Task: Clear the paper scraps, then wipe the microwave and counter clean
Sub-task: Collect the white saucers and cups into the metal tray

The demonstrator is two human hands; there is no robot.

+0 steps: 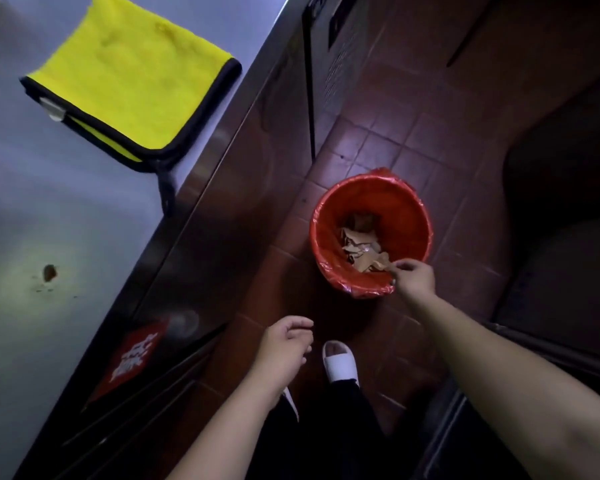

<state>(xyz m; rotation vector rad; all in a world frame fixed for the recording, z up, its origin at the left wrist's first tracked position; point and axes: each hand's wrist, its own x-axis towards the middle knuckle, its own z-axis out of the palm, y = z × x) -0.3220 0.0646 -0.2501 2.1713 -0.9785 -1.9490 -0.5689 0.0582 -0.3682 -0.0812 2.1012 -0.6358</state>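
A steel counter (49,209) is seen running to the left of both hands, its dark cabinet front (201,258) carrying a red sticker (136,355) beside the left forearm. The floor (378,140) is laid in dark red-brown tiles. A folded yellow cloth (132,77) edged in black is laid flat on the counter, well beyond the left hand (286,348), and a small brown spot with crumbs (49,273) is left on the steel to the left of that hand.

A red bin (371,233) lined with a red bag is stood on the tiles, under the right hand (414,278), which is held over the bin's near rim. Torn brown paper scraps (362,249) are heaped at the bottom of the bin. One scrap appears to be pinched between the right thumb and fingertips, though the contact is small and hard to make out. The left hand is held loose and low, fingers relaxed and slightly curled, with nothing in it. A foot in a white slipper (340,363) is seen just right of the left hand
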